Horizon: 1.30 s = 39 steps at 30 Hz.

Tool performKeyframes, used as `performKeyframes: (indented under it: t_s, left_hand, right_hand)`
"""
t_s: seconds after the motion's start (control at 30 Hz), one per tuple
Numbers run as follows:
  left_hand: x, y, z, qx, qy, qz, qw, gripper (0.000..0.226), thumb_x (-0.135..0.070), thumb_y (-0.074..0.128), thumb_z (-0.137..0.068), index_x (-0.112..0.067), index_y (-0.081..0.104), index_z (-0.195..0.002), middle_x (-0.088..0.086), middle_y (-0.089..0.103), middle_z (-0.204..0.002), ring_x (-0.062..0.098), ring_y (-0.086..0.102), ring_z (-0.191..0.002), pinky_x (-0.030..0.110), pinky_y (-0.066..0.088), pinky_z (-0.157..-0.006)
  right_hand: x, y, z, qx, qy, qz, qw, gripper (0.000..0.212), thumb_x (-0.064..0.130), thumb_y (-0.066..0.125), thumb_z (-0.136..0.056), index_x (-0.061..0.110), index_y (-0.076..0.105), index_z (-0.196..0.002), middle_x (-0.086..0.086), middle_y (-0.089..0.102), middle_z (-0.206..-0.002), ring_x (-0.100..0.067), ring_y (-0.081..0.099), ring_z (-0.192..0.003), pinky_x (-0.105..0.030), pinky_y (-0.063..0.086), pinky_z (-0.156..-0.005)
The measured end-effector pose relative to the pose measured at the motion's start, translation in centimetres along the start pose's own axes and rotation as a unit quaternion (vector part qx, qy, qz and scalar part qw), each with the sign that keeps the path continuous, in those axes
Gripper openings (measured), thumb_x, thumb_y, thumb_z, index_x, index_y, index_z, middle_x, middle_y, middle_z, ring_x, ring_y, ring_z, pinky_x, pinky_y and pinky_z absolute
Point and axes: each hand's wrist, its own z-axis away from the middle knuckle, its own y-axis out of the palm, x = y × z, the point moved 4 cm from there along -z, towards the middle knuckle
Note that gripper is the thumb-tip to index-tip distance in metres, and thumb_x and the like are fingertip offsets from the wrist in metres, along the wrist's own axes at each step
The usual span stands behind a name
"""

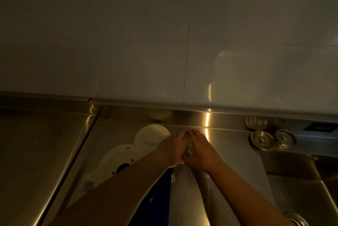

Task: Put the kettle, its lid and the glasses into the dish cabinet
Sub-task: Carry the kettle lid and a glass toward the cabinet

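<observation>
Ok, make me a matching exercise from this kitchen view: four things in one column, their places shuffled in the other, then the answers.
Things:
1. white plastic piece
2. two metal strainers
3. clear glass
4. small metal piece

Places:
a. gripped between the left hand and right hand
b. at the back ledge, just behind the strainers
c. flat on the steel counter, left of the hands
d. side by side at the back edge of the sink, right of the hands

Pairs: 1-c, 2-d, 3-b, 4-a

Both hands point(188, 148) around a small metal knob point(189, 150)
</observation>
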Motion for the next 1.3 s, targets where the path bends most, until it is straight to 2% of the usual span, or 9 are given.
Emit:
performKeyframes:
  t_s: [0.2, 0.3, 0.43, 0.53, 0.6, 0.77, 0.97, 1.13, 1.3]
  left_hand:
    - [2.8, -1.8, -0.2, 0.01, 0.013, 0.04, 0.999, 0.083, -0.029, 0.066, -0.086, -0.01, 0.016, -0.149, 0.006, 0.021, -0.154, 0.022, 0.036, -0.133, 0.028, 0.03, -0.106]
    - [3.8, -1.8, -0.1, 0.021, 0.021, 0.043, 0.999, 0.079, -0.026, 0.062, -0.089, -0.011, 0.013, -0.15, 0.008, 0.02, -0.155, 0.021, 0.028, -0.138, 0.028, 0.025, -0.109]
    - [4.7, -2.1, -0.8, 0.048, 0.049, 0.091, 0.994, 0.063, -0.02, 0.06, -0.092, -0.008, 0.029, -0.145, 0.009, 0.035, -0.149, 0.022, 0.035, -0.136, 0.027, 0.025, -0.109]
    - [6.2, -2.8, -1.6, 0.048, 0.065, 0.075, 0.994, 0.059, -0.024, 0.062, -0.09, -0.016, 0.037, -0.143, 0.005, 0.044, -0.142, 0.022, 0.045, -0.127, 0.028, 0.036, -0.101]
    - [7.6, -2.9, -1.9, 0.05, 0.071, 0.068, 0.994, 0.059, -0.023, 0.062, -0.089, -0.02, 0.037, -0.142, 0.005, 0.048, -0.137, 0.022, 0.05, -0.121, 0.026, 0.037, -0.092]
    - [11.8, -1.6, -2.4, 0.07, 0.088, 0.003, 0.994, 0.058, -0.022, 0.062, -0.088, -0.024, 0.039, -0.141, 0.005, 0.044, -0.14, 0.024, 0.043, -0.127, 0.035, 0.036, -0.103]
    - [15.1, 0.7, -2.4, 0.096, 0.137, -0.049, 0.985, 0.05, -0.027, 0.06, -0.09, -0.021, 0.044, -0.137, 0.005, 0.04, -0.143, 0.022, 0.037, -0.131, 0.032, 0.029, -0.106]
    - [15.6, 2.7, -2.1, 0.11, 0.181, -0.114, 0.971, 0.043, -0.029, 0.048, -0.096, -0.021, 0.042, -0.137, 0.006, 0.04, -0.138, 0.023, 0.042, -0.123, 0.038, 0.04, -0.095]
    - [15.9, 3.7, -2.5, 0.117, 0.188, -0.143, 0.965, 0.043, -0.026, 0.044, -0.097, -0.023, 0.039, -0.14, 0.006, 0.037, -0.139, 0.023, 0.039, -0.123, 0.036, 0.039, -0.089]
  right_hand:
    - [0.5, 0.3, -2.1, -0.007, 0.009, -0.003, 1.0, 0.078, 0.033, 0.081, -0.065, 0.008, 0.046, -0.131, -0.011, 0.047, -0.127, -0.024, 0.047, -0.113, -0.015, 0.03, -0.087]
    - [0.8, 0.4, -2.4, -0.005, 0.017, 0.019, 1.0, 0.082, 0.031, 0.083, -0.063, 0.006, 0.045, -0.131, -0.01, 0.046, -0.126, -0.024, 0.047, -0.112, -0.013, 0.028, -0.084]
    - [1.2, 0.6, -2.9, -0.01, 0.033, 0.036, 0.999, 0.079, 0.026, 0.084, -0.062, 0.006, 0.045, -0.129, -0.01, 0.046, -0.124, -0.022, 0.047, -0.109, -0.008, 0.025, -0.079]
    - [1.3, 1.1, -3.4, -0.009, 0.075, 0.036, 0.997, 0.084, 0.028, 0.081, -0.065, 0.01, 0.038, -0.134, -0.005, 0.043, -0.129, -0.02, 0.046, -0.113, -0.013, 0.03, -0.079]
    - [1.4, 1.4, -3.7, -0.008, 0.094, 0.047, 0.994, 0.084, 0.029, 0.079, -0.067, 0.015, 0.034, -0.136, -0.002, 0.042, -0.133, -0.018, 0.046, -0.114, -0.016, 0.033, -0.079]
    - [1.7, 2.1, -4.4, -0.011, 0.133, 0.057, 0.989, 0.084, 0.031, 0.079, -0.066, 0.018, 0.034, -0.136, 0.001, 0.043, -0.133, -0.016, 0.047, -0.112, -0.016, 0.033, -0.075]
    - [1.4, 2.8, -4.4, -0.035, 0.137, 0.059, 0.988, 0.094, 0.035, 0.082, -0.061, 0.019, 0.031, -0.138, 0.001, 0.042, -0.134, -0.016, 0.045, -0.115, -0.02, 0.037, -0.08]
    - [1.2, 2.9, -4.1, -0.056, 0.137, 0.039, 0.988, 0.094, 0.034, 0.082, -0.061, 0.02, 0.032, -0.139, 0.001, 0.042, -0.134, -0.016, 0.044, -0.117, -0.022, 0.037, -0.081]
    - [1.2, 3.1, -4.0, -0.071, 0.13, 0.043, 0.988, 0.092, 0.029, 0.082, -0.062, 0.018, 0.032, -0.138, -0.001, 0.041, -0.134, -0.018, 0.043, -0.117, -0.022, 0.037, -0.082]
